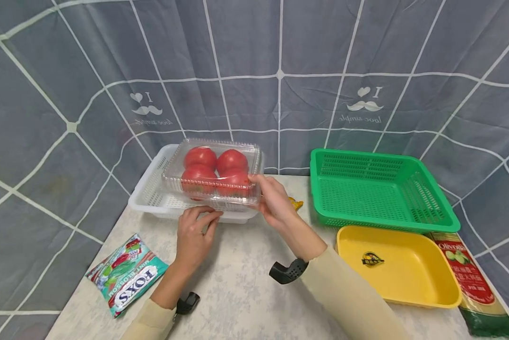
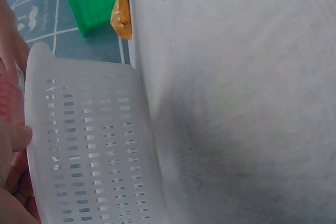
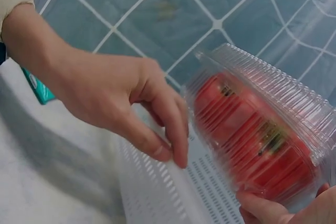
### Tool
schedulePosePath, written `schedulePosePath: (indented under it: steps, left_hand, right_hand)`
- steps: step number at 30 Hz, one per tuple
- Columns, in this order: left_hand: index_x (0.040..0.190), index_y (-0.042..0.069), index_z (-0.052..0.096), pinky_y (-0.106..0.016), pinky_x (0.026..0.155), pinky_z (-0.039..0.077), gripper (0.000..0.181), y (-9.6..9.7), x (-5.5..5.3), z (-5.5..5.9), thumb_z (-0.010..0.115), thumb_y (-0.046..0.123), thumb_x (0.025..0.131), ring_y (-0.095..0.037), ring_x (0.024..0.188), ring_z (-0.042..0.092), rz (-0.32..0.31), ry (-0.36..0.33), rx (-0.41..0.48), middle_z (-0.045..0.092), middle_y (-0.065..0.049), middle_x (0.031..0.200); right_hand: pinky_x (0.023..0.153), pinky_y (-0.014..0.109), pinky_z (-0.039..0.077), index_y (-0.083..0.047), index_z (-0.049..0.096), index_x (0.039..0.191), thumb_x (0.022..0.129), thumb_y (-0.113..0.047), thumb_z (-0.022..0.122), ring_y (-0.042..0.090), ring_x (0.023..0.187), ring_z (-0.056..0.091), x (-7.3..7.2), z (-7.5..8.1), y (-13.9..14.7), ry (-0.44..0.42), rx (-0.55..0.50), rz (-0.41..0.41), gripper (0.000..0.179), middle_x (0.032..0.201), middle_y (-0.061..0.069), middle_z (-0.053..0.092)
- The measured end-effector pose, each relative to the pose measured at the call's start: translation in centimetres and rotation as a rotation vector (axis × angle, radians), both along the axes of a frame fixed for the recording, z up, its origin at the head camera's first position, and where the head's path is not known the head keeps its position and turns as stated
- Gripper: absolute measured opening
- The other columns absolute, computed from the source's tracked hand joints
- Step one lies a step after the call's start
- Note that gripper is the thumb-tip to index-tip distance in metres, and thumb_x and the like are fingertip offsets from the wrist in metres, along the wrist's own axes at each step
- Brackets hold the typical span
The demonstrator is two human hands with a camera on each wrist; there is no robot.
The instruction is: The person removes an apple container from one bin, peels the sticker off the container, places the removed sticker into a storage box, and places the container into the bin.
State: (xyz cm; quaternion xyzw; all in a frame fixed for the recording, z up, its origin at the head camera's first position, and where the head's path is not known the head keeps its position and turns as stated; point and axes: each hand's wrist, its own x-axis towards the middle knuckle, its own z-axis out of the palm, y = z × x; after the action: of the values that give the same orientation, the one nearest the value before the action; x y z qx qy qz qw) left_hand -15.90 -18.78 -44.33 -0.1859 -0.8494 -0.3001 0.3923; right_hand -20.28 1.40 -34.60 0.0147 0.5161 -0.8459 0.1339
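A clear plastic clamshell box [image 1: 173,177] with several red tomatoes [image 1: 200,158] inside is tilted above the white perforated basket [image 1: 156,209]. My right hand [image 1: 277,198] grips the box by its right end, thumb on top and fingers below. With my left hand [image 1: 196,234] I pinch the basket's front rim. In the right wrist view, the left hand's [image 3: 105,87] thumb and fingers meet at that rim, beside the tomato box [image 3: 252,135]. From the left wrist, the basket's slotted wall [image 2: 94,140] fills the lower left, with a thumb against its edge.
A Fox's candy bag [image 1: 126,274] lies at the left. To the right stand a green basket [image 1: 382,222] and, before it, a yellow tub [image 1: 399,269]. An Olivoila packet [image 1: 471,278] lies at the far right. Behind the white basket's right end shows a small yellow packet [image 1: 296,204].
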Motion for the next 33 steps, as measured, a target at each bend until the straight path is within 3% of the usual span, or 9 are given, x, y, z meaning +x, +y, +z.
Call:
schedulePosePath:
  steps: [9, 13, 16, 21, 24, 28, 31, 33]
  left_hand:
    - [0.093, 0.011, 0.077, -0.049, 0.079, 0.037, 0.013, 0.0, 0.0, -0.1, 0.077, 0.005, 0.081, -0.031, 0.094, 0.054, -0.005, -0.006, -0.006, 0.065, -0.006, 0.100]
    - [0.093, 0.011, 0.077, -0.049, 0.081, 0.037, 0.013, -0.1, 0.0, -0.1, 0.076, 0.006, 0.081, -0.030, 0.095, 0.054, 0.003, -0.012, -0.007, 0.065, -0.005, 0.100]
    - [0.094, 0.012, 0.077, -0.049, 0.081, 0.037, 0.013, -0.2, 0.1, -0.1, 0.076, 0.007, 0.082, -0.030, 0.095, 0.054, 0.009, -0.022, -0.018, 0.064, -0.005, 0.100]
    - [0.094, 0.012, 0.077, -0.048, 0.080, 0.037, 0.013, -0.2, 0.2, -0.2, 0.077, 0.007, 0.081, -0.029, 0.095, 0.054, 0.022, -0.020, -0.026, 0.064, -0.004, 0.099]
    - [0.094, 0.012, 0.077, -0.046, 0.080, 0.037, 0.013, -0.1, 0.2, -0.2, 0.077, 0.008, 0.081, -0.029, 0.096, 0.054, 0.021, -0.026, -0.024, 0.064, -0.004, 0.100]
    - [0.095, 0.012, 0.077, -0.044, 0.080, 0.037, 0.013, -0.1, 0.2, -0.2, 0.076, 0.009, 0.083, -0.028, 0.097, 0.054, 0.015, -0.035, -0.026, 0.064, -0.004, 0.100]
    - [0.094, 0.012, 0.078, -0.043, 0.079, 0.037, 0.013, -0.2, 0.2, -0.2, 0.076, 0.009, 0.082, -0.028, 0.098, 0.054, 0.014, -0.026, -0.022, 0.064, -0.004, 0.100]
    - [0.094, 0.012, 0.078, -0.043, 0.079, 0.037, 0.013, -0.3, 0.3, -0.1, 0.076, 0.008, 0.081, -0.029, 0.098, 0.054, 0.009, -0.016, -0.014, 0.065, -0.004, 0.099]
  right_hand:
    - [0.060, 0.024, 0.049, -0.007, 0.045, 0.096, 0.086, -0.021, 0.065, 0.013, 0.069, 0.057, -1.4, -0.9, -2.0, -0.022, 0.103, -0.055, 0.027, 0.095, 0.008, 0.057]
    - [0.061, 0.026, 0.050, 0.000, 0.055, 0.089, 0.089, -0.018, 0.059, 0.014, 0.068, 0.059, -2.0, -1.4, -3.0, 0.018, 0.089, -0.025, 0.019, 0.085, 0.008, 0.060]
    - [0.055, 0.024, 0.047, 0.002, 0.062, 0.081, 0.090, -0.018, 0.057, 0.013, 0.061, 0.057, -2.4, -1.8, -3.8, 0.027, 0.109, -0.016, 0.023, 0.076, 0.008, 0.061]
    - [0.048, 0.022, 0.040, 0.003, 0.059, 0.089, 0.088, -0.023, 0.058, 0.009, 0.051, 0.050, -2.9, -2.5, -5.0, -0.025, 0.186, -0.037, 0.026, 0.077, 0.008, 0.060]
    - [0.051, 0.022, 0.044, 0.007, 0.049, 0.108, 0.087, -0.023, 0.058, 0.009, 0.050, 0.051, -3.1, -2.8, -5.7, -0.067, 0.200, -0.052, 0.038, 0.083, 0.010, 0.060]
    - [0.057, 0.024, 0.047, 0.011, 0.018, 0.136, 0.086, -0.024, 0.058, 0.010, 0.053, 0.052, -3.2, -2.9, -6.2, -0.107, 0.225, -0.064, 0.073, 0.092, 0.014, 0.059]
    - [0.069, 0.028, 0.049, 0.009, -0.001, 0.143, 0.086, -0.028, 0.058, 0.015, 0.069, 0.056, -3.4, -3.1, -6.5, -0.120, 0.270, -0.063, 0.090, 0.105, 0.016, 0.053]
    - [0.083, 0.033, 0.046, 0.010, -0.004, 0.144, 0.086, -0.031, 0.058, 0.020, 0.091, 0.055, -3.5, -3.2, -6.7, -0.114, 0.319, -0.060, 0.094, 0.115, 0.017, 0.049]
